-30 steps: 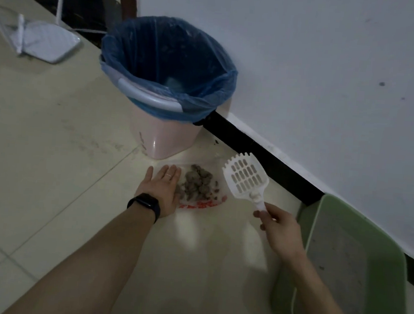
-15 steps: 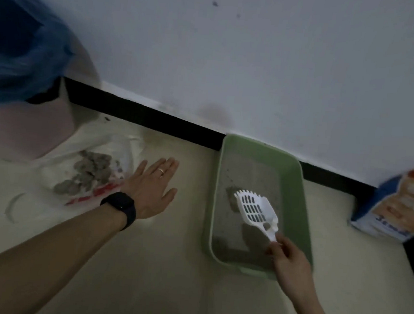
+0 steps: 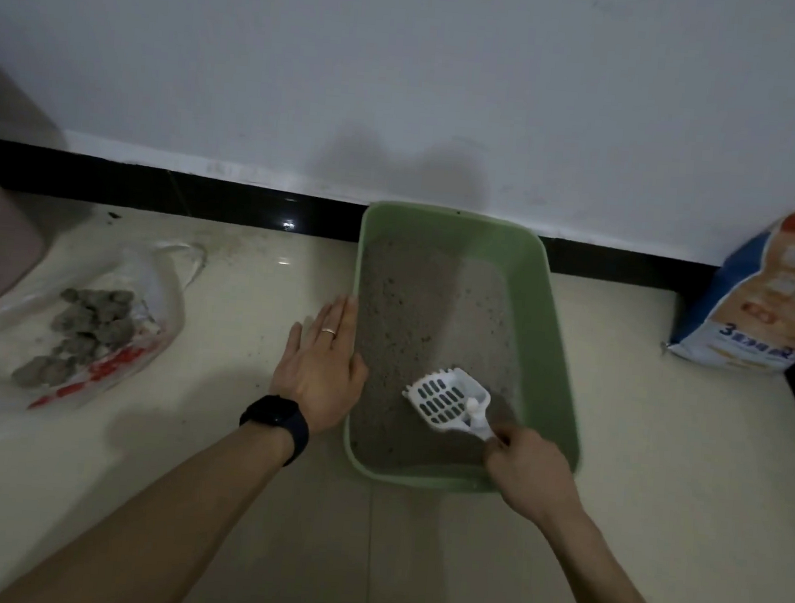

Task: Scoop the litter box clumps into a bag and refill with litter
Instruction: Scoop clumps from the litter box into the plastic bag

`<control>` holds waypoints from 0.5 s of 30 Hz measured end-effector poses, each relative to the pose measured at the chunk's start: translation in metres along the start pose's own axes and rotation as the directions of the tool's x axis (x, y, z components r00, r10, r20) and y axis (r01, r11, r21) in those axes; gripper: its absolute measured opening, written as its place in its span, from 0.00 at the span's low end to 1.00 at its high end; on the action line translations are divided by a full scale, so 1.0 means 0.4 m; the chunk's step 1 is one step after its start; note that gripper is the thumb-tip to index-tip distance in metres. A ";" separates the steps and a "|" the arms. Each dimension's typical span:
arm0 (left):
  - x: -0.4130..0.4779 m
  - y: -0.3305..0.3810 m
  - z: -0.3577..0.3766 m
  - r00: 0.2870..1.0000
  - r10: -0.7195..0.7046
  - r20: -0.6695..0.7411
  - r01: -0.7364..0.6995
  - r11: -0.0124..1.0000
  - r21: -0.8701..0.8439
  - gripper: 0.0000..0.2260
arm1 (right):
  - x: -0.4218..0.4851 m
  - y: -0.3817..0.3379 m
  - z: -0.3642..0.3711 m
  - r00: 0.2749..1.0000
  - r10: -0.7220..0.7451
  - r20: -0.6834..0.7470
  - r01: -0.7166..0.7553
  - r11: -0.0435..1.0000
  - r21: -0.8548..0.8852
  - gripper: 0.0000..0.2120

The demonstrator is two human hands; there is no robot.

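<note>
Bare floor [image 3: 240, 336] lies left of the left hand [image 3: 321, 366]; the litter box [image 3: 557, 361] wall blocks its right.

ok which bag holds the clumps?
The clear plastic bag lying flat left of the green box; the printed blue-and-orange bag stands at right.

One litter box [image 3: 555, 342], one scoop [image 3: 445, 400], two bags [image 3: 154, 282] [image 3: 766, 302].

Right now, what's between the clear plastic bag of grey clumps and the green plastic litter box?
Head view: just the left hand, fingers straight, at the green litter box's rim, and bare pale floor.
</note>
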State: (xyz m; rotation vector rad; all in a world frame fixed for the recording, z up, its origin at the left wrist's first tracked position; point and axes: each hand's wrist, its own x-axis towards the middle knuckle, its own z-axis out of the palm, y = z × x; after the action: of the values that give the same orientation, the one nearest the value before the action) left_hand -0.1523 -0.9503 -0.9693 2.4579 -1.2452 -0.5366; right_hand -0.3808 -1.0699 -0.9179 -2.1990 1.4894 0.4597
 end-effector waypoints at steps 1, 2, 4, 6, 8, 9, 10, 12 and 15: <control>-0.002 0.001 0.004 1.000 -0.002 -0.016 0.002 1.000 -0.011 0.31 | 0.020 -0.019 0.012 1.000 0.005 0.015 -0.005 1.000 0.007 0.10; -0.004 0.002 0.009 1.000 -0.003 -0.031 0.002 1.000 -0.018 0.31 | 0.042 -0.041 0.021 0.999 0.009 0.031 -0.010 0.999 0.031 0.09; -0.003 0.005 0.015 0.999 -0.007 -0.054 0.006 1.000 -0.020 0.31 | 0.092 -0.096 0.036 0.997 0.012 0.070 -0.020 0.993 0.117 0.07; -0.003 0.008 0.020 0.998 -0.017 -0.064 0.016 1.000 -0.014 0.31 | 0.149 -0.156 0.053 0.996 0.007 0.094 -0.028 0.977 0.214 0.08; -0.004 0.011 0.020 0.998 -0.025 -0.066 0.025 1.000 0.006 0.31 | 0.204 -0.215 0.067 0.996 -0.002 0.084 -0.024 0.952 0.305 0.12; -0.006 0.014 0.020 0.998 -0.027 -0.065 0.028 0.999 0.020 0.31 | 0.226 -0.244 0.069 0.997 -0.003 0.077 -0.023 0.939 0.343 0.12; -0.007 0.017 0.021 0.998 -0.029 -0.064 0.031 0.999 0.033 0.31 | 0.246 -0.272 0.068 0.997 -0.003 0.072 -0.024 0.929 0.370 0.13; -0.007 0.021 0.023 0.997 -0.035 -0.066 0.038 0.998 0.046 0.31 | 0.274 -0.315 0.065 0.998 -0.011 0.054 -0.013 0.905 0.425 0.14; -0.005 0.022 0.025 0.997 -0.041 -0.067 0.045 0.997 0.059 0.32 | 0.286 -0.337 0.081 0.999 -0.007 0.038 -0.015 0.828 0.560 0.13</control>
State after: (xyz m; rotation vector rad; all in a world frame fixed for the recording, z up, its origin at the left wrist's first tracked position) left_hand -0.1644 -0.9550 -0.9738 2.5354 -1.2022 -0.4318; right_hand -0.2146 -1.0991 -0.9796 -1.7065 1.3849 0.0414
